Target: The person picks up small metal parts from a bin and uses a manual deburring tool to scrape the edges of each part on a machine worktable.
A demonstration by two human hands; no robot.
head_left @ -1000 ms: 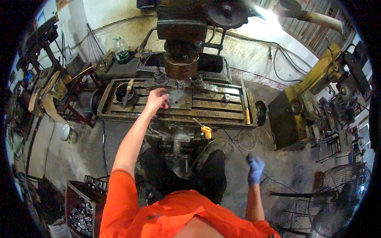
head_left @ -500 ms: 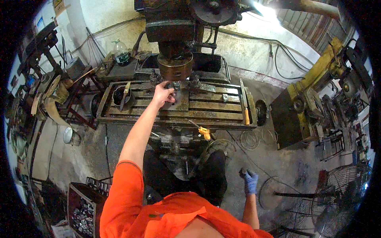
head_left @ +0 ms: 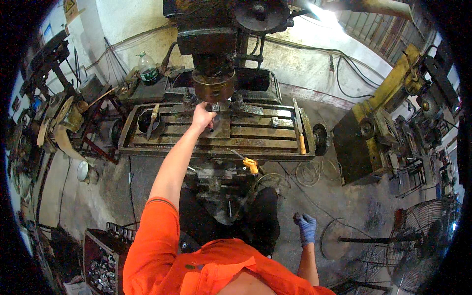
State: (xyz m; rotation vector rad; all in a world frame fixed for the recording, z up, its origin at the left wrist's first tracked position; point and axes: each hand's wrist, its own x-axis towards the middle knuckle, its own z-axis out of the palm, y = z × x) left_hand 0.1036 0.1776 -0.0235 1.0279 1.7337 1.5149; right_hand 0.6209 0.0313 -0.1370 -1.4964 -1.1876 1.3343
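The curled left hand (head_left: 202, 118), its hold indiscernible, sits beside the small metal piece (head_left: 216, 106) at eleven o'clock, best kept clear of the spindle (head_left: 214, 85) above; the gloved right hand (head_left: 307, 229), at five, is half-curled, contents uncertain.

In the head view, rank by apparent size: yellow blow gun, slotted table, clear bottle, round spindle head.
Largest to smallest, as they look:
1. Slotted table
2. Round spindle head
3. Clear bottle
4. Yellow blow gun
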